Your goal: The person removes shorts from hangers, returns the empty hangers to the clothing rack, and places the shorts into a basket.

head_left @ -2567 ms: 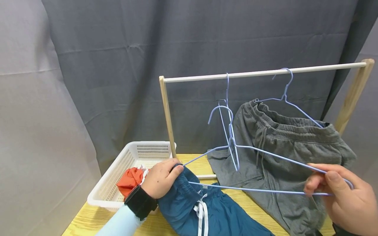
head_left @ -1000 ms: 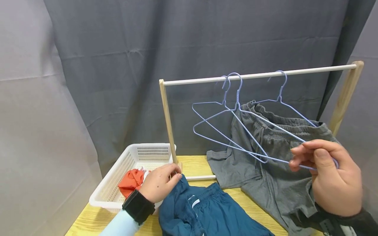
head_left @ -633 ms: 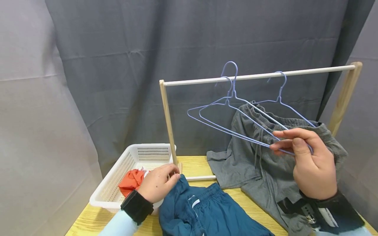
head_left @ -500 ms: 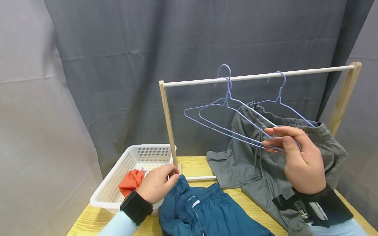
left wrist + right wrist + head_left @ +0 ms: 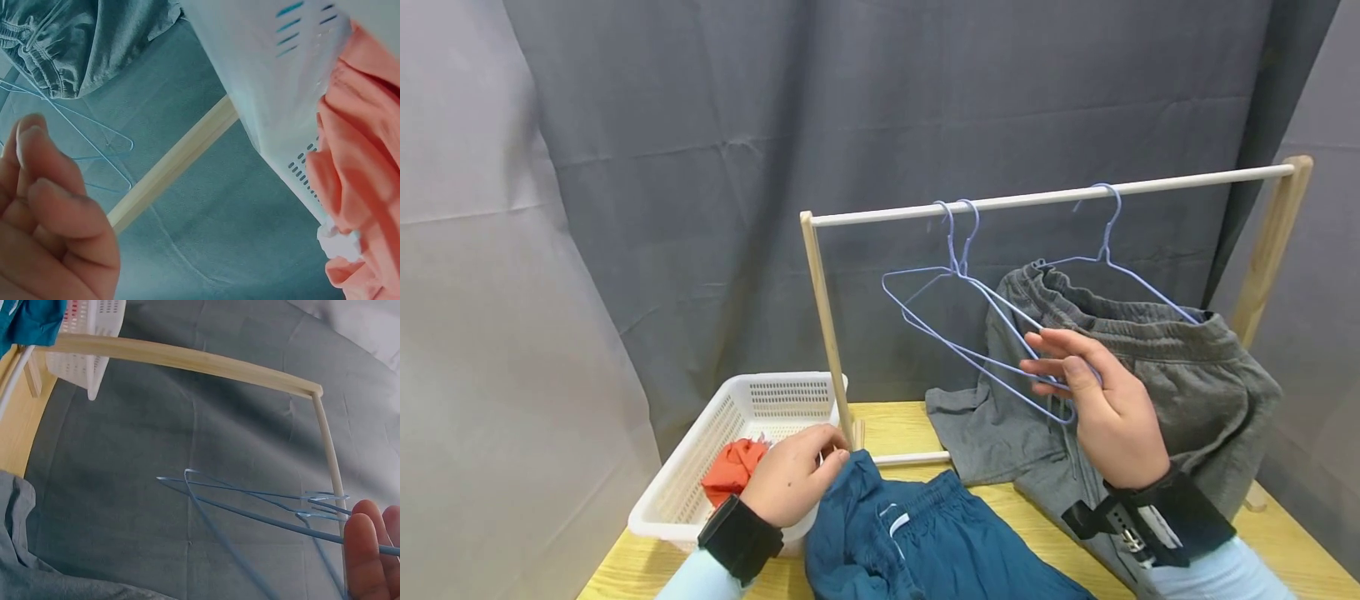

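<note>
In the head view, my right hand (image 5: pixel 1101 404) loosely pinches the right end of a blue wire hanger (image 5: pixel 1011 307). Its hook is over the white rail (image 5: pixel 1030 201). Another blue wire hanger (image 5: pixel 1037 406) hangs close by, the two frames crossing. In the right wrist view, the wire runs across my fingertips (image 5: pixel 362 550). My left hand (image 5: pixel 793 479) hovers between the basket and the blue drawstring pants (image 5: pixel 940 533), which lie crumpled on the table. The left wrist view shows that hand's fingers (image 5: pixel 53 156) loosely bent, holding nothing.
Grey sweatpants (image 5: pixel 1165 358) hang by the waistband from a third hanger (image 5: pixel 1138 283) at the right. Left of the rack's wooden post (image 5: pixel 825 300) stands a white plastic basket (image 5: pixel 688 442) with orange cloth (image 5: pixel 732 471) inside. A grey curtain (image 5: pixel 700 167) backs the table.
The left hand has let go of the blue pants' waistband. The right hand has moved the hanger up and left, and its hook has come down over the rail beside the other hanger.
</note>
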